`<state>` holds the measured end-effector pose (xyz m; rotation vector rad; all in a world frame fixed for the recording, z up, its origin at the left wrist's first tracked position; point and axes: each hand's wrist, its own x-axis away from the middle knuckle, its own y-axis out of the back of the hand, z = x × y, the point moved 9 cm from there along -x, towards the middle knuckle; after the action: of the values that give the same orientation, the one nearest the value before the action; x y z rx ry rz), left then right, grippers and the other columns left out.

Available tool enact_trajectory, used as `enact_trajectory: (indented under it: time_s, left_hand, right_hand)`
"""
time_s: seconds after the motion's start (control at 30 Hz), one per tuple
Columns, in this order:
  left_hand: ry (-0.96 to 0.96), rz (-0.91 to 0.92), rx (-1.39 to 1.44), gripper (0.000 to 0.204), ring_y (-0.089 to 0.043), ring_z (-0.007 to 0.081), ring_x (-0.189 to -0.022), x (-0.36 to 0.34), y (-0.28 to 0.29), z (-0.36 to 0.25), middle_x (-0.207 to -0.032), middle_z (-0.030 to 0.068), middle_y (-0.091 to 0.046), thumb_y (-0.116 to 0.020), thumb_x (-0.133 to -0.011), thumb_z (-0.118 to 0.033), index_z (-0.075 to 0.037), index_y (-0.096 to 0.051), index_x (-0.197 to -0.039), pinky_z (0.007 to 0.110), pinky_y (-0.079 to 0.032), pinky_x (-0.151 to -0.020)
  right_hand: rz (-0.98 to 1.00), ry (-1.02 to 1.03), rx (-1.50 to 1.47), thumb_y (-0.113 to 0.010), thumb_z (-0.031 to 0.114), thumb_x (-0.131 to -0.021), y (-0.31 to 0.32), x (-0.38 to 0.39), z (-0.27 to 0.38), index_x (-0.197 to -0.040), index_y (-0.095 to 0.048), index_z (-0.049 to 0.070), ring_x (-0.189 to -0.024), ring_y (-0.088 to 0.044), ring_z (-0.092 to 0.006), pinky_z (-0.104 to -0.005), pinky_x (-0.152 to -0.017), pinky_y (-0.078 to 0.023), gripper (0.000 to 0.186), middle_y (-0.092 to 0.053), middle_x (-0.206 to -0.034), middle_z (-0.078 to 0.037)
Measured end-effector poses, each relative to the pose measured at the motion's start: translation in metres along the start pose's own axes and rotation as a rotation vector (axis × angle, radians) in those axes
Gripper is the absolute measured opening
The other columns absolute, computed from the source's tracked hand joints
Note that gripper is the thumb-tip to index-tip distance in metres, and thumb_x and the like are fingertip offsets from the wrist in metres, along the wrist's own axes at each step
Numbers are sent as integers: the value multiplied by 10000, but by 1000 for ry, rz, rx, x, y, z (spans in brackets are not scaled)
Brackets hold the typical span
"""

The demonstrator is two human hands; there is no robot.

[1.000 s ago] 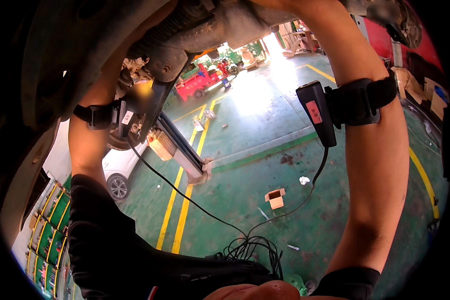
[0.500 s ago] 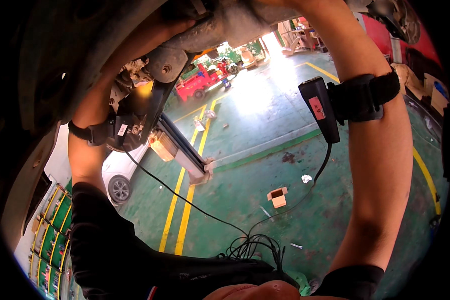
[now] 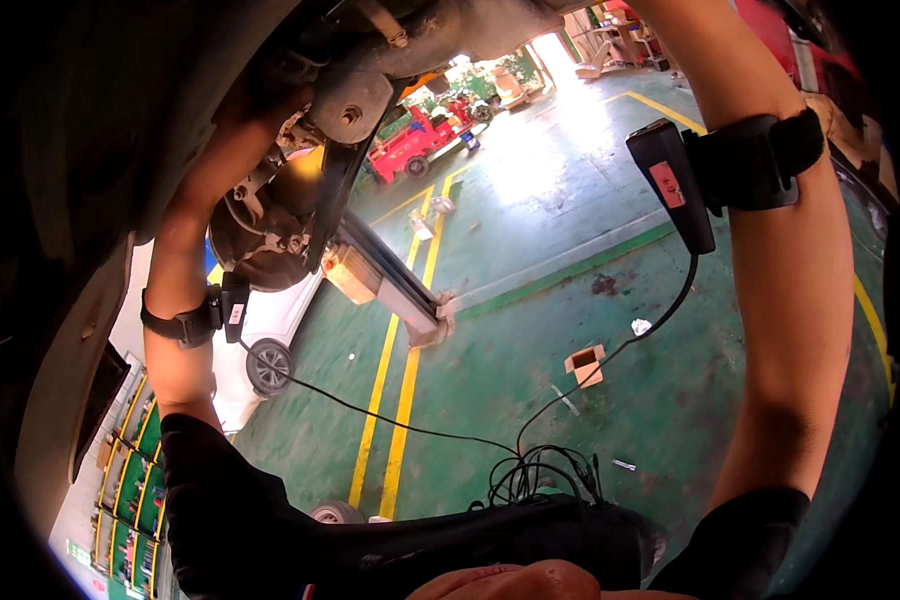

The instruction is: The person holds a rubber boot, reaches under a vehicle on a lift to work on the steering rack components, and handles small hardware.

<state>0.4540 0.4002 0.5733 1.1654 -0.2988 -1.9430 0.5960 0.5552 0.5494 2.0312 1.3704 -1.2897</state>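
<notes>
Overhead is the underside of a raised vehicle, with a dirty metal crossmember [image 3: 450, 40] and a bracket with a bolt hole [image 3: 352, 108]. My left forearm [image 3: 185, 225] reaches up beside the bracket; its hand goes into shadow among the metal parts, its fingers hidden. Below the bracket show a rounded hub-like part [image 3: 255, 235] and a dark strut [image 3: 342, 185]. My right forearm [image 3: 785, 270] rises past the top edge, so that hand is out of sight. Each forearm wears a strapped black device, the right one [image 3: 670, 185] and the left one [image 3: 232, 308], each with a cable.
A lift post [image 3: 400, 290] with a carton [image 3: 350, 272] stands left of centre, near a white car [image 3: 280, 310]. On the green floor lie an open cardboard box [image 3: 585, 365] and crumpled white paper [image 3: 641, 326]. Coiled black cables [image 3: 540, 475] hang by my body. A red three-wheeled cart [image 3: 410, 145] stands farther off.
My left forearm has drawn down from along the crossmember, leaving more of the metal parts beside it visible. The whole view has shifted slightly, and a wheel now shows at the lower left.
</notes>
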Motion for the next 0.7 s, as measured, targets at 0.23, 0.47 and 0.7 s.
enact_trajectory:
  time_s: [0.23,0.47,0.7]
  left_hand:
    - [-31,-48,-99,571,-607,290,-1152,6,4,12,-1239,176,-632,-751,-856,-234,-19,-531,-1337,377,-448,-993]
    - [-31,-13,209,555,-606,255,-1152,-30,-2,-11,-1225,145,-642,-763,-853,-270,-43,-558,-1316,356,-446,-993]
    - [-65,-93,173,574,-582,252,-1190,-54,-3,-28,-1263,149,-619,-763,-851,-274,-17,-539,-1312,356,-424,-1020]
  right_hand:
    - [91,-107,-119,-502,254,-894,1,-5,-3,-1192,-637,25,-1233,-529,-379,-454,-1078,-401,399,-575,-1312,-229]
    - [833,-185,-425,-526,321,-883,11,10,18,-1295,-589,40,-1307,-470,-384,-440,-1118,-360,503,-545,-1364,-226]
    - [169,-126,-311,-609,369,-822,21,-13,34,-1374,-531,47,-1330,-457,-379,-434,-1136,-346,643,-522,-1408,-208]
